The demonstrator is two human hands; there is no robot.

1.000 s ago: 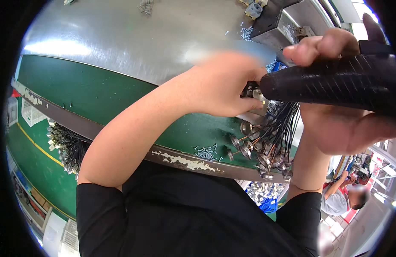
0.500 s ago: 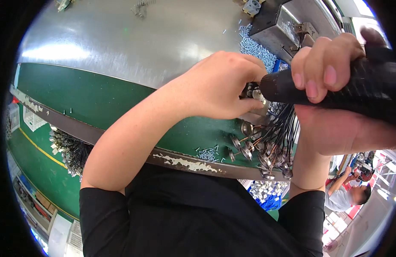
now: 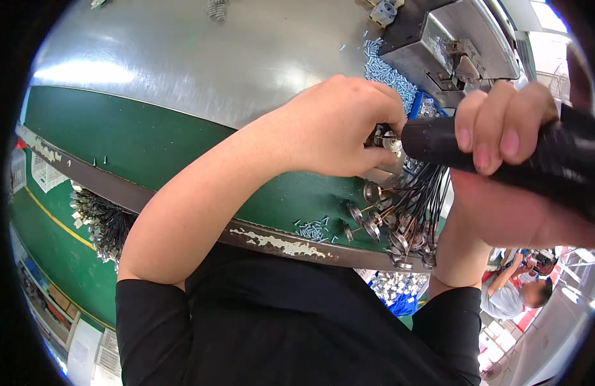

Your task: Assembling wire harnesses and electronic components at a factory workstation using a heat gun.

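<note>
My right hand (image 3: 506, 132) is wrapped round a thick black electric screwdriver (image 3: 432, 136), which lies nearly level with its nose pointing left. Just left of that nose, my left hand (image 3: 349, 125) pinches a small metal part (image 3: 390, 140) between thumb and fingers. The nose sits right beside the part; whether the bit touches it I cannot tell. Below my hands lies a bundle of round metal pieces with black wires (image 3: 400, 222), on the green mat (image 3: 291, 196).
Loose silver screws (image 3: 387, 71) spread beside a metal fixture (image 3: 432, 48) at the back right, close to a blue bin (image 3: 416, 103). A smaller screw pile (image 3: 312, 229) lies near the bench edge (image 3: 278, 246). A spring (image 3: 217, 9) rests far back. Another person (image 3: 506, 299) is at the right.
The screwdriver and my right hand have shifted slightly right and downward, widening the gap from my left fingers. My left hand keeps its pinch on the metal part.
</note>
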